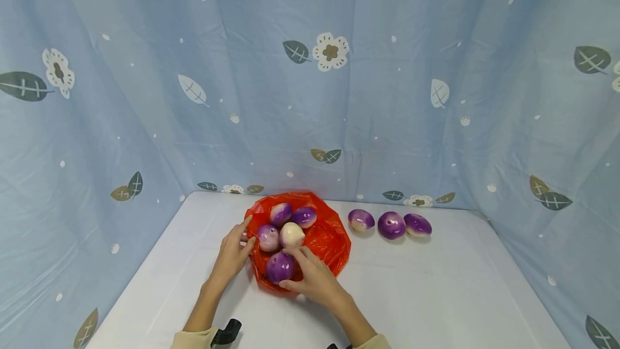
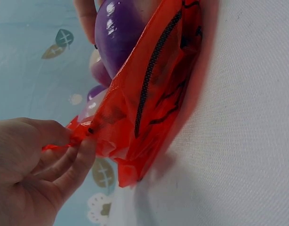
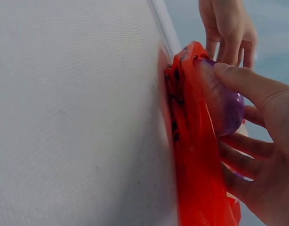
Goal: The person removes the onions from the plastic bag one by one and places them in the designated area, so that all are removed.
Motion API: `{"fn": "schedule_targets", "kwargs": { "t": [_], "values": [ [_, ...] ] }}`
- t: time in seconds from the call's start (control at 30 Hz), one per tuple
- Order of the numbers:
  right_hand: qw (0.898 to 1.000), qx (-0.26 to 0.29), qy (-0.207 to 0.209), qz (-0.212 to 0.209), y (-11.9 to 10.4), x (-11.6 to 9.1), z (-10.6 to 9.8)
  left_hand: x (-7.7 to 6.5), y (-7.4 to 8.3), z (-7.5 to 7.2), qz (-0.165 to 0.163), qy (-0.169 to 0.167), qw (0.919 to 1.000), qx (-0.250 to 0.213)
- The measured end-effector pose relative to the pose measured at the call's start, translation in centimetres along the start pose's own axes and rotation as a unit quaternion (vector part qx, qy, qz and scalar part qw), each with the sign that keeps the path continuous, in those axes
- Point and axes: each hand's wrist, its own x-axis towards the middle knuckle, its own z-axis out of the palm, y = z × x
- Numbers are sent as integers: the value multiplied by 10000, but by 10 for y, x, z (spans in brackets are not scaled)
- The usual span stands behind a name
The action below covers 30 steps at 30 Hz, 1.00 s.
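Red bag (image 1: 329, 246): It lay spread open on a white table (image 1: 460, 284), with five glossy vegetables (image 1: 268, 237) inside, among them a deep-purple vegetable (image 1: 280, 267) at the near side and a white vegetable (image 1: 292, 235) just behind it.
Outside trio (image 1: 392, 225): Three more purple vegetables sat in a row to the bag's right, well apart from both hands.
Bagged count: Five were in and three out, which by judgement put the bagged share past halfway of those visible.
Right hand (image 1: 312, 279): Set over the bag's near edge, it held the deep-purple vegetable between thumb and curled fingers.
Left hand (image 1: 234, 249): At the bag's left, it pinched the red plastic rim between thumb and fingers.
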Motion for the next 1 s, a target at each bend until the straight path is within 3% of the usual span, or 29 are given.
{"fn": "schedule_targets", "kwargs": {
  "t": [0.57, 1.0],
  "values": [
    [9999, 140, -34, 76, 0, -3, 3, -2, 0, 1, 11, 47, 10000, -26],
    [9996, 228, 73, -115, 3, -5, 3, -2, -1, 1, -41, -3, 10000, -57]
  ]
}}
